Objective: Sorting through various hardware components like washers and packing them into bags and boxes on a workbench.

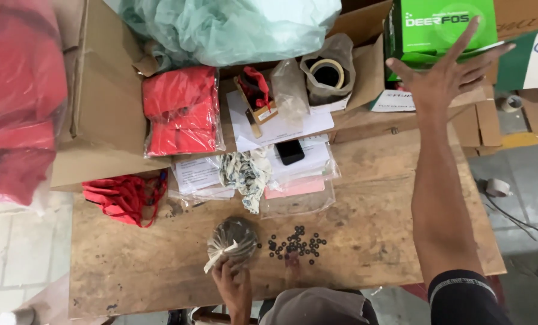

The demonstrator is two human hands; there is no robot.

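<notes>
My left hand (pixel 234 287) is at the near edge of the wooden table (pixel 371 241), closed on the neck of a clear plastic bag (pixel 233 239) packed with small black rings. Just to the right of the bag, several loose black rings (pixel 296 244) lie scattered on the wood. My right hand (pixel 446 75) is stretched far out to the back right with its fingers spread, holding nothing. It hovers in front of a green cardboard box (pixel 437 24).
Red cloth in a clear packet (pixel 182 111), a red bundle (pixel 124 198), papers (pixel 281 129), a black phone (pixel 289 151), a patterned rag (pixel 245 174) and a bagged tape roll (pixel 328 72) crowd the back. A cardboard box (pixel 103 90) stands at left, with tape rolls (pixel 497 187) on the floor to the right.
</notes>
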